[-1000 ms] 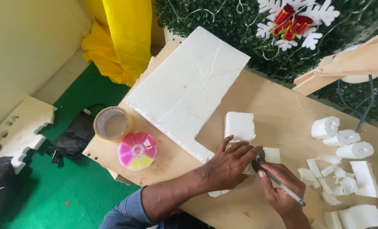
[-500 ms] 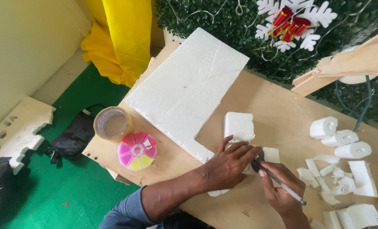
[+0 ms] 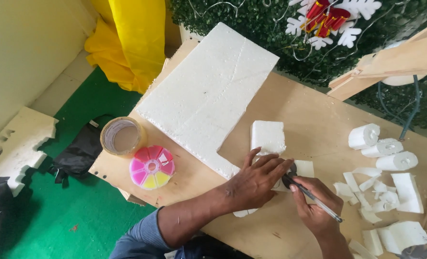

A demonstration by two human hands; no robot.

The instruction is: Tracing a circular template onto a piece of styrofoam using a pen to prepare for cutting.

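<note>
From the head view, the left hand (image 3: pixel 256 180) is lying flat, fingers spread, pressing down on a small white foam piece (image 3: pixel 303 169) that is sitting on the plywood tabletop (image 3: pixel 314 115); most of the piece is hidden under the palm, with one corner showing to the right of the fingers. The right hand (image 3: pixel 316 206) is gripping a slim pen-like tool (image 3: pixel 314 199), fingers closed around its shaft, and the dark tip is meeting the foam piece just beside the left fingertips. A small foam block (image 3: pixel 268 136) is lying just above the left hand, touching the cut-out corner of a large white foam sheet (image 3: pixel 208 91). To the left, a roll of tape (image 3: pixel 122 136) is standing beside a round pink and yellow compartment box (image 3: pixel 152 167). On the right side of the tabletop, foam rolls (image 3: pixel 381 148) and cut foam scraps (image 3: pixel 381 192) are lying scattered. Green hedge (image 3: pixel 251 19) is running along the far edge.
</note>
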